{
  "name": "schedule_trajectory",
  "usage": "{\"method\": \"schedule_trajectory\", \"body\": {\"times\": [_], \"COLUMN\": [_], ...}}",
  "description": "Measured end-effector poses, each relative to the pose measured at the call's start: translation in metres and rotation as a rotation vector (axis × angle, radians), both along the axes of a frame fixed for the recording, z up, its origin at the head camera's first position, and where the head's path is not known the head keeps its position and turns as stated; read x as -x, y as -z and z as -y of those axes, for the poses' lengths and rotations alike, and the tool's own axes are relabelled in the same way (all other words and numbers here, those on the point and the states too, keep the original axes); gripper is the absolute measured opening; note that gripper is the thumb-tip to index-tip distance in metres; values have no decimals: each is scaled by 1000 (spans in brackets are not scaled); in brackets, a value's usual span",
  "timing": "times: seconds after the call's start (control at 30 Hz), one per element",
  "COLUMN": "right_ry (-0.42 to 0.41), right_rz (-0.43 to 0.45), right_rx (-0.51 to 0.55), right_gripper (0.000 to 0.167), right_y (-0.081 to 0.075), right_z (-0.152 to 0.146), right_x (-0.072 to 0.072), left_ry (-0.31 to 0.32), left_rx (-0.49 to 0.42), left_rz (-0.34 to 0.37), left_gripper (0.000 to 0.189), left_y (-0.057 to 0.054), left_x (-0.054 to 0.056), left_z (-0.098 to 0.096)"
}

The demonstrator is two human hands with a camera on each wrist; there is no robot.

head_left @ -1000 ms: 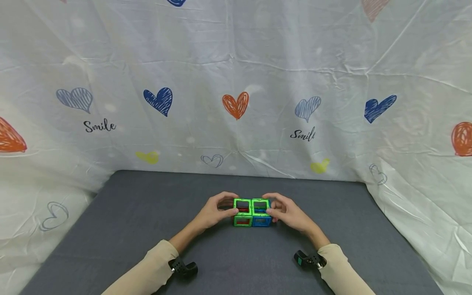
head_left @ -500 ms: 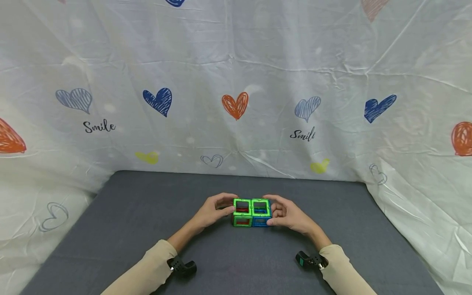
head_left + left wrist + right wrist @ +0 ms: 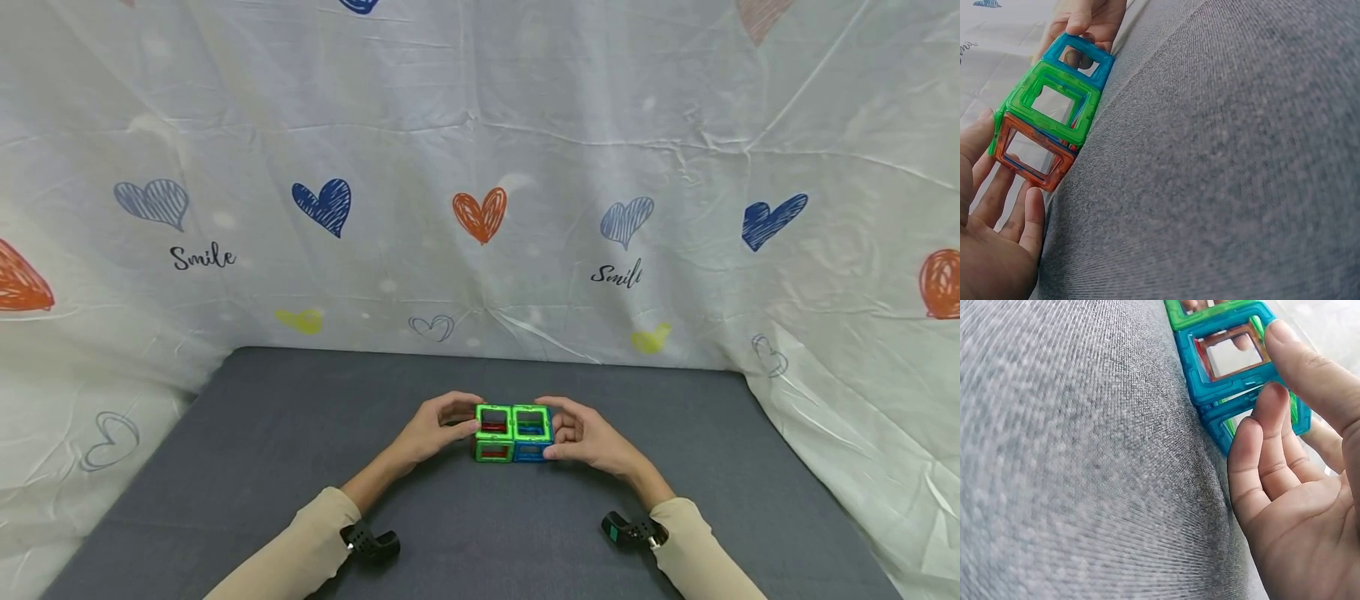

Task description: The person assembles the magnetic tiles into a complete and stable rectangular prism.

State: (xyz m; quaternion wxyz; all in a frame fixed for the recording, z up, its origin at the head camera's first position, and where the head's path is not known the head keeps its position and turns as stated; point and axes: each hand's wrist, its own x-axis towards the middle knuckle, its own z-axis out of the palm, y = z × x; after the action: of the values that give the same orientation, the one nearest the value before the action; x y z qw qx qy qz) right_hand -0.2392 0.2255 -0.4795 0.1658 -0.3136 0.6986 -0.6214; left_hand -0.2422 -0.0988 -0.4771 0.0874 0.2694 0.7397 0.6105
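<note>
A block of two joined magnetic-tile cubes (image 3: 513, 422) sits on the dark table, green on top, with green and blue front tiles. My left hand (image 3: 432, 431) grips its left end, thumb at the near top edge and fingers round the far side. In the left wrist view that end is an orange-red tile (image 3: 1029, 176). At the right end, my right hand (image 3: 597, 439) holds the block, thumb low on the blue front and index finger along the far top edge. The right wrist view shows the thumb and fingertips against blue tiles (image 3: 1229, 391). The block's underside is hidden.
The dark grey tabletop (image 3: 495, 533) extends around the block. A white curtain (image 3: 390, 150) printed with hearts hangs behind the table and down both sides. Each wrist wears a black camera band, the left one (image 3: 371, 546) and the right one (image 3: 633, 530) close above the table.
Over the last second my right thumb has slid down from the top edge to the blue front tile. My left thumb has drawn back slightly. The block has barely moved.
</note>
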Motion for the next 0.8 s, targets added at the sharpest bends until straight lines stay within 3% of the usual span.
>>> {"method": "schedule_trajectory", "body": {"times": [0.8], "right_ry": [4], "right_rz": [-7], "right_rx": [-15], "right_gripper": [75], "right_y": [1], "right_z": [0], "right_x": [1], "left_ry": [-22], "left_rx": [16], "left_rz": [-7], "left_gripper": [40], "left_y": [3], "left_x": [2], "left_z": [-2]}}
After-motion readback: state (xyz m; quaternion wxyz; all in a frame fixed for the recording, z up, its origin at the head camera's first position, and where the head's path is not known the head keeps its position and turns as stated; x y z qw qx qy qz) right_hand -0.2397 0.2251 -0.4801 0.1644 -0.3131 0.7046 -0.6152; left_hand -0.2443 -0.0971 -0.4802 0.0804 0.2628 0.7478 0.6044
